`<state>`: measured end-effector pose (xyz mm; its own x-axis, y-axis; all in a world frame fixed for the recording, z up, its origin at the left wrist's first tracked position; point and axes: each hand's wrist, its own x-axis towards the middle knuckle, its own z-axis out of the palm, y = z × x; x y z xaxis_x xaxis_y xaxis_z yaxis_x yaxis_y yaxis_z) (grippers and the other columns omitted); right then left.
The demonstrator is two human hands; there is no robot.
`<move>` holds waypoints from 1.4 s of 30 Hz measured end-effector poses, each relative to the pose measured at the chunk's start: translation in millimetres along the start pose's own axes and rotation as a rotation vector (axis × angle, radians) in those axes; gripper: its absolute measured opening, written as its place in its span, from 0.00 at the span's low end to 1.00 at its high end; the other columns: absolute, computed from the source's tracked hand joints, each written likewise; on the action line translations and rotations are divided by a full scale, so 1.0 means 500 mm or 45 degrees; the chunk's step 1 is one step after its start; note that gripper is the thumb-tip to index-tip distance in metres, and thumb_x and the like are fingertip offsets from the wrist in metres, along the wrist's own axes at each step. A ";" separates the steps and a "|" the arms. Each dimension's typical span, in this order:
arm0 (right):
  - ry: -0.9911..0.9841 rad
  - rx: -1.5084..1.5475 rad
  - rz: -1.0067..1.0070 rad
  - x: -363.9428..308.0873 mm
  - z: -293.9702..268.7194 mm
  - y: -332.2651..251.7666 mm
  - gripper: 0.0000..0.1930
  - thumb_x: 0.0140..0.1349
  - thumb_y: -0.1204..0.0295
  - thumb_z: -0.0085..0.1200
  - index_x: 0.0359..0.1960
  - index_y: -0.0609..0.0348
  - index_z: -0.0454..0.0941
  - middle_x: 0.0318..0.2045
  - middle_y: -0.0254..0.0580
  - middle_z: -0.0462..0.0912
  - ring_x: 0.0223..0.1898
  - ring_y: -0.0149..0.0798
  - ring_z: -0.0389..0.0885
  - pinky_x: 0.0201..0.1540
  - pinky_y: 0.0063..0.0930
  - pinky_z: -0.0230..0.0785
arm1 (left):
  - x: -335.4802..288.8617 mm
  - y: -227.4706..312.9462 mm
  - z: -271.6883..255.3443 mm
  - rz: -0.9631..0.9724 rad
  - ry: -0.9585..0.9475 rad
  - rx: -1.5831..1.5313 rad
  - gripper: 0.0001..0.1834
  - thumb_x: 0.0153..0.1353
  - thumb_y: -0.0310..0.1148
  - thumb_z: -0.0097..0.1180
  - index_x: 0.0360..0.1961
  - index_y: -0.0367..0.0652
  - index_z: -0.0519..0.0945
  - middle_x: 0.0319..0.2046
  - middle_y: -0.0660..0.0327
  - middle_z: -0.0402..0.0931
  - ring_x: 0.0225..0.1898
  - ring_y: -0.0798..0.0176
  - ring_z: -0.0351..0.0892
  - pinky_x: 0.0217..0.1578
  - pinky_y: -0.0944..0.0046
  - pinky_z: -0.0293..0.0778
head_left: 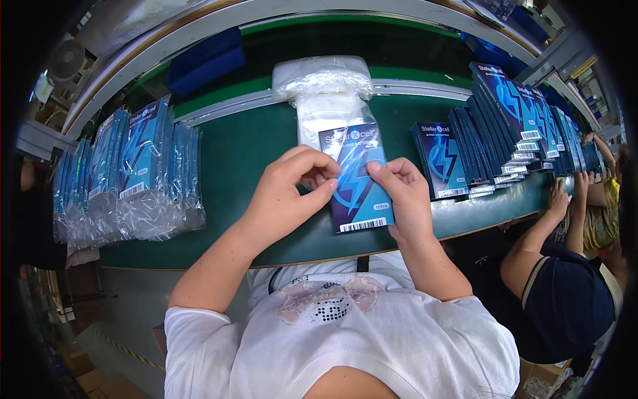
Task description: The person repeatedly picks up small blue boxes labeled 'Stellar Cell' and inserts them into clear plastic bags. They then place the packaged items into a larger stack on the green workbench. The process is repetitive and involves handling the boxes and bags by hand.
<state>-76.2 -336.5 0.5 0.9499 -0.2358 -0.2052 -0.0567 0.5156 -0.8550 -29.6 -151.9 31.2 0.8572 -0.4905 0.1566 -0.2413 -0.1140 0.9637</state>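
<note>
A flat blue and purple box [362, 199] with a lightning-bolt picture lies at a slant before me. Its far end lies under shiny clear film, apparently inside a clear plastic bag [324, 118] on top of a pile. My right hand [407, 196] grips the box along its right side, thumb on the front face. At the box's left edge my left hand [292, 183] is closed in a pinch, seemingly on the bag's film; the fingertips are partly hidden.
More clear bags form a thick folded bundle [322, 76] behind. Bagged boxes [143, 156] stand in rows at the left. Unbagged boxes [442, 163] stand at the right on the green table [229, 229]. A blue bin [206, 61] sits at the back; another person's arm [531, 239] rests at right.
</note>
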 end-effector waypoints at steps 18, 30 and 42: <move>-0.364 -0.932 -0.906 -0.025 0.027 -0.068 0.37 0.46 0.82 0.60 0.62 0.61 0.61 0.38 0.49 0.77 0.44 0.42 0.79 0.47 0.29 0.70 | -0.026 0.029 0.031 -0.510 -0.302 -1.162 0.20 0.65 0.29 0.49 0.56 0.33 0.67 0.50 0.53 0.73 0.53 0.59 0.74 0.56 0.58 0.70; -1.113 -0.890 -1.223 -0.069 0.110 -0.044 0.19 0.46 0.81 0.55 0.45 0.64 0.75 0.32 0.46 0.76 0.31 0.46 0.75 0.33 0.34 0.68 | -0.060 0.046 0.006 -0.673 -0.011 -1.259 0.22 0.62 0.30 0.49 0.57 0.35 0.68 0.51 0.57 0.72 0.50 0.63 0.74 0.50 0.64 0.71; -0.949 -0.995 -0.825 -0.045 0.049 -0.050 0.16 0.54 0.80 0.55 0.46 0.67 0.76 0.34 0.46 0.78 0.34 0.37 0.79 0.37 0.25 0.73 | -0.123 0.099 -0.282 0.344 0.877 1.383 0.18 0.55 0.27 0.55 0.49 0.41 0.79 0.52 0.54 0.74 0.53 0.54 0.72 0.52 0.60 0.69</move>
<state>-88.7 -323.7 38.1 0.7994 0.3898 0.4573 0.5594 -0.2049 -0.8032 -30.1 -5.3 99.9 0.7012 -0.1060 0.7050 -0.4045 -0.8735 0.2710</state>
